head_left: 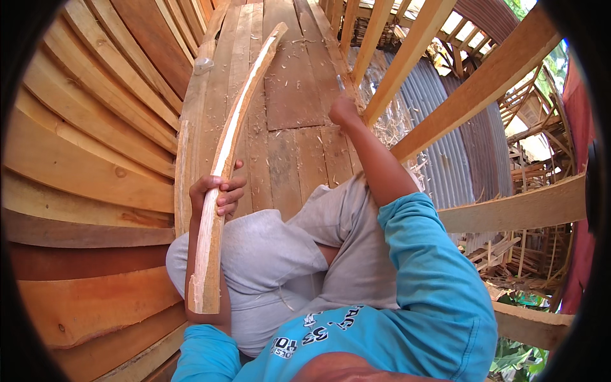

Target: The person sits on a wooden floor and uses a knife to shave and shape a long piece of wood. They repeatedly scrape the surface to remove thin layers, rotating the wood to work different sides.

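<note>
Hull planks [95,165]: at the far left, broad curved boards stack up as a wall, pale orange above and darker red-brown lower down.
Wooden strip [223,165]: a long, thin, bowed piece, pale where it is freshly cut; it runs from beside the person's left knee up and away across the plank floor, its far tip near the top of the view.
Left hand [216,194]: curled around the strip roughly a third of the way up, fingers wrapped over its right edge, holding it.
Plank floor [293,95]: worn brown boards, scattered with shavings and chips.
Legs: the person sits on the floor with knees bent, in grey shorts [280,254] and a blue long-sleeved shirt [420,286].
Right hand [344,111]: stretched forward, closed around a small tool [341,83] whose grey tip sticks up above the fist; it sits beside a slanted timber rib [394,63].
Ribs and beyond: 3 or more pale ribs fan out at right, with grey corrugated sheeting [439,127] behind them.
</note>
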### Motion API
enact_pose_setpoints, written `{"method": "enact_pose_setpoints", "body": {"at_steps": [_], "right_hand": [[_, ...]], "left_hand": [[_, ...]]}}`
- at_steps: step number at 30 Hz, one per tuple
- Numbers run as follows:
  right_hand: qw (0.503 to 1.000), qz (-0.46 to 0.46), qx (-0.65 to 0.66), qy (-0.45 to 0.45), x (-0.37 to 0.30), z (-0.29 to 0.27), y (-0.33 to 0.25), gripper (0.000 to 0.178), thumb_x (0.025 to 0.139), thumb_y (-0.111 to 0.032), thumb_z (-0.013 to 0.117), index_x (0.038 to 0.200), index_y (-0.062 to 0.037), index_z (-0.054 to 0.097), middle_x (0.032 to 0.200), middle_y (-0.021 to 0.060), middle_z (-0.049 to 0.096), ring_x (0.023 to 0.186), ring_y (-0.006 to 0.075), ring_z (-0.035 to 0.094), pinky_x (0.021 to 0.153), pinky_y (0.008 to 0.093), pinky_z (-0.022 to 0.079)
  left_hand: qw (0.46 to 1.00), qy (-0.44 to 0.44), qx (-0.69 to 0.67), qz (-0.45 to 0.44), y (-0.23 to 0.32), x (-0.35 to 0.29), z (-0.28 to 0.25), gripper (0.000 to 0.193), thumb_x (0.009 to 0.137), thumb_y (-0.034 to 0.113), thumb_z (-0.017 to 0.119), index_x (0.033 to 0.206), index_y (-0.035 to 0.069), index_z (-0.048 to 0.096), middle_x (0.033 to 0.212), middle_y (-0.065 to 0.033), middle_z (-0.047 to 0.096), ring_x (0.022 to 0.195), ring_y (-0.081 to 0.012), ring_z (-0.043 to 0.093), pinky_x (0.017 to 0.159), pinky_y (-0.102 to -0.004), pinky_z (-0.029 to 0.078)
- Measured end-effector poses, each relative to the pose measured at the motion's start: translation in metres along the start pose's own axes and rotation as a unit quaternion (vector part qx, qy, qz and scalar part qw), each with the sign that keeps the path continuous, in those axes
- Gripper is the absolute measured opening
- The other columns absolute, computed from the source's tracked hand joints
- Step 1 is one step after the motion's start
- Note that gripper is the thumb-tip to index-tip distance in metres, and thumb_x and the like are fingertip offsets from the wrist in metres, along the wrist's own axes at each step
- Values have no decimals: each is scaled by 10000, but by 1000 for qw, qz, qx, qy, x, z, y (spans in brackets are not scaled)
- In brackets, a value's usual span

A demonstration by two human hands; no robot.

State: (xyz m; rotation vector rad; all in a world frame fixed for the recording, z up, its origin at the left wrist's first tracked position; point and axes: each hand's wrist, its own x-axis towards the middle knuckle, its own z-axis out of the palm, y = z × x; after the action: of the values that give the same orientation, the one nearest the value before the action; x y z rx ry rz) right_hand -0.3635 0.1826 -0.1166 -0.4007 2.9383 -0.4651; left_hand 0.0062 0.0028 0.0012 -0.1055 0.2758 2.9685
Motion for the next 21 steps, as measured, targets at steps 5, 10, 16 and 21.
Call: {"method": "enact_pose_setpoints", "body": {"at_steps": [5,10,16,21], "right_hand": [[996,3,79,41,-10,-16,-5,664,818,-63,609,1370,67,263,1248,398,429,1053,457,596,885,440,519],[988,5,152,42,-9,-23,-4,671,819,-77,613,1367,72,254,1242,412,411,1068,474,576,896,451,507],[980,-14,152,130,3,-13,2,651,782,-20,612,1326,112,279,1109,372,493,759,424,661,501,391,589],[980,-11,160,122,-12,-23,-14,575,789,-32,621,1262,96,319,1124,350,501,829,429,654,567,401,605]], "left_hand": [[991,-72,-113,-32,-25,9,6,524,839,24,515,1253,-34,200,784,-101,450,598,-199,574,456,-280,560],[992,-58,-85,-78,-43,18,11,533,831,28,525,1257,-15,208,771,-87,435,586,-189,561,454,-270,557],[995,-1,-44,-88,-42,6,18,533,820,49,521,1257,-8,221,736,-72,418,549,-163,538,411,-262,536],[995,17,4,-97,-38,-19,27,537,817,52,501,1254,-37,202,730,-73,410,540,-148,516,407,-261,542]]}}
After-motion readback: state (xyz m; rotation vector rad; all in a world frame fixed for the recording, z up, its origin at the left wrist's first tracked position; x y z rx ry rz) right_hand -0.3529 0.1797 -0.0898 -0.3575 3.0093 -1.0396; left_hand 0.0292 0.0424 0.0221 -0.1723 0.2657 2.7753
